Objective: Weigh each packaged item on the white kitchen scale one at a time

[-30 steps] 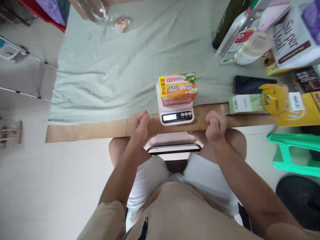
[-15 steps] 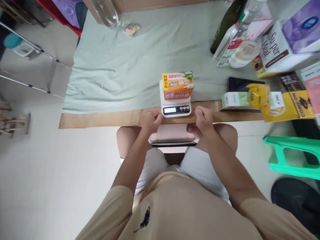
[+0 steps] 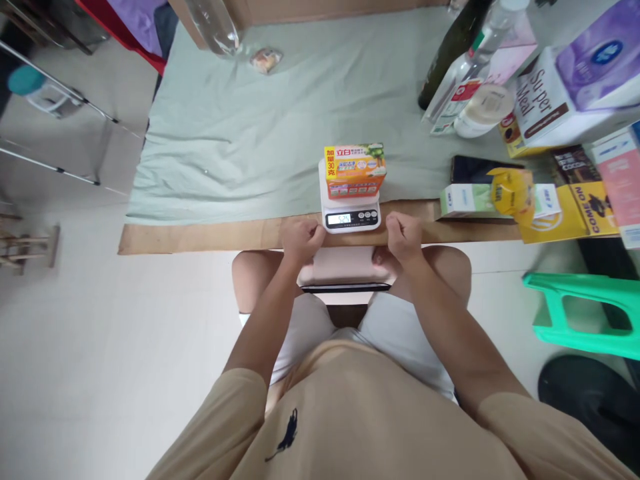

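Both hands (image 3: 350, 239) seemingly unmoved beside scale (image 3: 351, 212).

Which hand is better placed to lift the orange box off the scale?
Marginally the left. The left hand rests closed against the scale under the orange box; the right hand sits slightly apart from it. Both are empty fists.

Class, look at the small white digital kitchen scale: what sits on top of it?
An orange rectangular carton lies on the white digital scale, covering its weighing platform. The lit display stays visible; its digits are too small to read.
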Demonstrator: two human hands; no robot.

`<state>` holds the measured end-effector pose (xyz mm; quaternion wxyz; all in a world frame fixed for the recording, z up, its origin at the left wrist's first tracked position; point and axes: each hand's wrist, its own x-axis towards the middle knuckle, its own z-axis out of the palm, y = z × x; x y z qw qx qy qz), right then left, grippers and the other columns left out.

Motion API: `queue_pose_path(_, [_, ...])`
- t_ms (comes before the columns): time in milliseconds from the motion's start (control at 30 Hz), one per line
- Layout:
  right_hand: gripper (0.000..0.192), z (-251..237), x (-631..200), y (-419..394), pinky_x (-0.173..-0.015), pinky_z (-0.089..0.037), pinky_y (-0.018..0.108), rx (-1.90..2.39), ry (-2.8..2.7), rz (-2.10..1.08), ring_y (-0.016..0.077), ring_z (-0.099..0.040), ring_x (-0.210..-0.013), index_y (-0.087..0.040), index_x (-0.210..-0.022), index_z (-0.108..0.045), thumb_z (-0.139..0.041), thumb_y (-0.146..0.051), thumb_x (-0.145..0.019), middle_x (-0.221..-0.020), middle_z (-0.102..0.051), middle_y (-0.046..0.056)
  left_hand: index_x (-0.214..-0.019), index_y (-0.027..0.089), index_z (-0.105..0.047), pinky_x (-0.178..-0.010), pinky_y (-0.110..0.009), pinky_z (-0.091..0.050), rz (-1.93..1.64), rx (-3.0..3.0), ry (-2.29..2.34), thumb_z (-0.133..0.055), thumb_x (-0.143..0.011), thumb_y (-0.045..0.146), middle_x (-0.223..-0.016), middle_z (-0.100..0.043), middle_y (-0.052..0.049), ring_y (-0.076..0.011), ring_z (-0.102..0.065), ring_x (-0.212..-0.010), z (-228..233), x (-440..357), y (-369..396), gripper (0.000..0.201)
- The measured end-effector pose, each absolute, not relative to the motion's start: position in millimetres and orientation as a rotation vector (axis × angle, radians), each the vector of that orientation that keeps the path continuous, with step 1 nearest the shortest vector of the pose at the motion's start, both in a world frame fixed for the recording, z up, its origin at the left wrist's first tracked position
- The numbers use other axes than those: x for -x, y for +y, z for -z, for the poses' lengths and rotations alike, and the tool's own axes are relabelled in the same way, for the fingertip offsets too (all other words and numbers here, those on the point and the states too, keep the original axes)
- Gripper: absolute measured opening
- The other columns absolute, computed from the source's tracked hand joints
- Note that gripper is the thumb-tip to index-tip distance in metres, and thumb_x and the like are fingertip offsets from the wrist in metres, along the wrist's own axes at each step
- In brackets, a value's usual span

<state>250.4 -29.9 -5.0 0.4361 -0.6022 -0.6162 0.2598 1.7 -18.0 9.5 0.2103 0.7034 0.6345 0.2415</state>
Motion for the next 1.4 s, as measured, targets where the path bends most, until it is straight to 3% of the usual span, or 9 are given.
queue_pose_path(1200, [0.046,2,-249,-34,-0.059,-0.021,0.030,1.478,-1.510,-0.682,0.0094,-0.030,-0.054,-0.019,-0.056,-0.030,-0.049,-0.040,-0.093,-0.052,-0.031,-0.001,-0.051,0.018,-0.026,-0.059,-0.035,-0.020,-0.757,-1.902,1.712,-0.053,-0.085,0.026,-0.047,-0.031,0.001,-0.0096,-0.029,-0.051,-9,0,-20,0.043])
queue_pose_path(1300, [0.042,0,-251,-32,-0.059,-0.028,0.029,1.462,-1.407,-0.653,0.0105,-0.034,-0.057,-0.020,-0.061,-0.033,-0.043,-0.038,-0.097,-0.056,-0.033,-0.001,-0.057,0.020,-0.032,-0.059,-0.034,-0.029,-0.925,-1.783,1.724,-0.046,-0.097,0.035,-0.053,-0.037,0.000,-0.0106,-0.037,-0.055,-10,1,-15,0.045])
queue_pose_path(1400, [0.026,-8,-249,-23,-0.066,-0.041,0.027,1.408,-1.274,-0.620,0.0116,-0.047,-0.067,-0.019,-0.075,-0.050,-0.047,-0.034,-0.096,-0.068,-0.049,0.001,-0.072,0.021,-0.053,-0.072,-0.035,-0.046,-1.247,-1.697,1.573,-0.044,-0.100,0.058,-0.071,-0.058,-0.002,-0.0143,-0.057,-0.074,-19,-4,-3,0.047])
